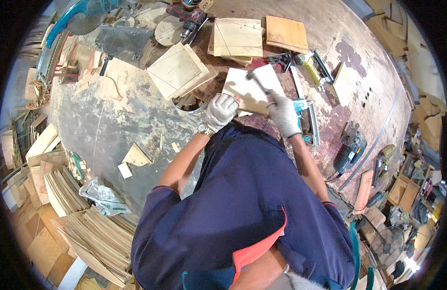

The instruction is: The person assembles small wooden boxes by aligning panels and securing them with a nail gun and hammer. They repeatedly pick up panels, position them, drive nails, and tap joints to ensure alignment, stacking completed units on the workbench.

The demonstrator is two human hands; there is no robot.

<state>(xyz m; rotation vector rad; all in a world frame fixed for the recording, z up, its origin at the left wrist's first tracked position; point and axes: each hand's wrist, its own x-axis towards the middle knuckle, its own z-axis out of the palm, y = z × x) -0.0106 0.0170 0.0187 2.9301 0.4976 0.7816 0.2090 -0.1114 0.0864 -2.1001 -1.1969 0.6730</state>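
Observation:
My right hand [284, 114], in a pale knit glove, is closed around the handle of a hammer [260, 83]. The hammer's dark head hangs over a square pale board [270, 79] that lies in front of me. Also gloved, my left hand [221, 113] is closed at the near left edge of that board, its fingertips pressed together. What those fingers hold, if anything, is too small to make out. Beside my right hand lies a blue nail gun [305, 116]. Just beyond my left hand is a stack of square boards [177, 70].
Farther back on the table [126, 111] lie more board stacks [238, 37], an orange-toned board [286, 33] and a red drill [187, 21]. A yellowish stapler [313, 67] and a dark power tool [350, 147] rest to the right. A saw blade [84, 23] stands far left.

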